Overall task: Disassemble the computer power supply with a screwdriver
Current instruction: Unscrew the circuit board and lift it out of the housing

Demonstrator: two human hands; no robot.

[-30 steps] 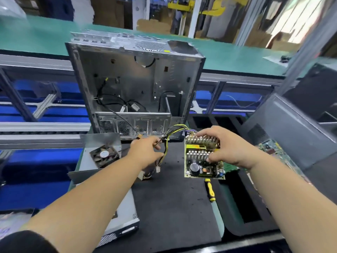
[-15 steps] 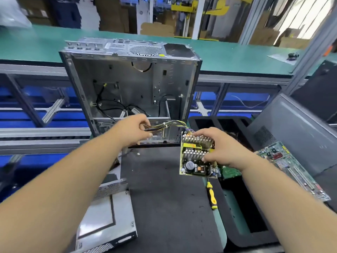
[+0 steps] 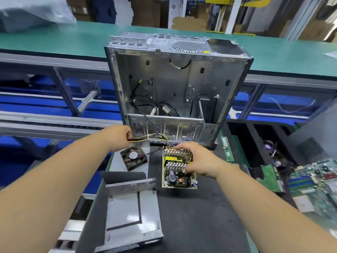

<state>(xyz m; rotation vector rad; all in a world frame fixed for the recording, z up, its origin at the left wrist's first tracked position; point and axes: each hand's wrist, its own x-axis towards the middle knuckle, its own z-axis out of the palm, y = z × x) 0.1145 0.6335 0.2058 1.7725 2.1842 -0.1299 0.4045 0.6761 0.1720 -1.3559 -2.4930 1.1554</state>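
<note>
The left hand [image 3: 119,138] had drawn the wire bundle [image 3: 145,139] toward nine o'clock, clamped on it, while the right hand [image 3: 197,161] gripped the circuit board [image 3: 177,177], apparently freeing it.

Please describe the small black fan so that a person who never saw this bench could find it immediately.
Start from the big open metal computer case standing at the back of the black mat. Just in front of its lower left corner, under the left hand that holds the wire bundle, lies the fan. It is the only square black frame with a round white hub; the circuit board beside it is yellow-green.
</note>
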